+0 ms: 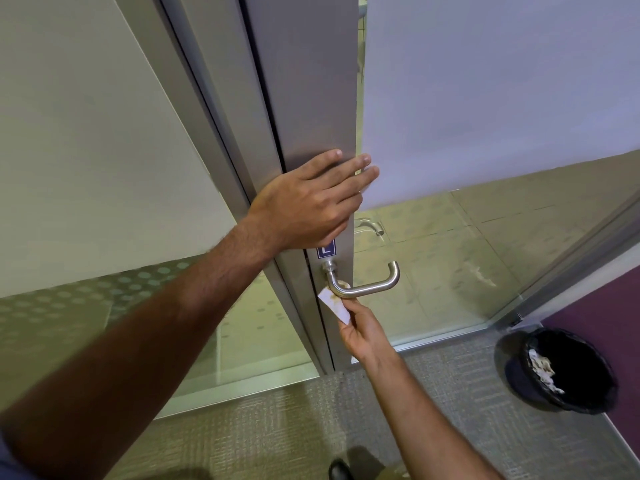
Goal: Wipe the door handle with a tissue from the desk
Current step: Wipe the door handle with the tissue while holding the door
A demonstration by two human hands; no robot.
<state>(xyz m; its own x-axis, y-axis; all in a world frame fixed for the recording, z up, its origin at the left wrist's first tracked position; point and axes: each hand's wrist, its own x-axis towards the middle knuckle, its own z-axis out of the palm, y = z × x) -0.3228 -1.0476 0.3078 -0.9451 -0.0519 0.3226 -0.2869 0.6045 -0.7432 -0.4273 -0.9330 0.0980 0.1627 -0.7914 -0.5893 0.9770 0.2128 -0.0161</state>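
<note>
A brushed-steel lever door handle (372,287) juts from the grey metal door stile (304,98). My right hand (363,332) is just below it, fingers pinched on a white tissue (337,304) with brown smudges. The tissue's top touches the underside of the handle near its bend. My left hand (311,200) lies flat on the door stile above the handle, fingers spread, holding nothing. It partly covers a small blue label (326,250).
The glass door (485,98) has a frosted upper panel and clear glass below. A black waste bin (557,370) with crumpled tissues in it stands on the carpet at the right, next to a purple wall. My dark shoe (339,470) shows at the bottom.
</note>
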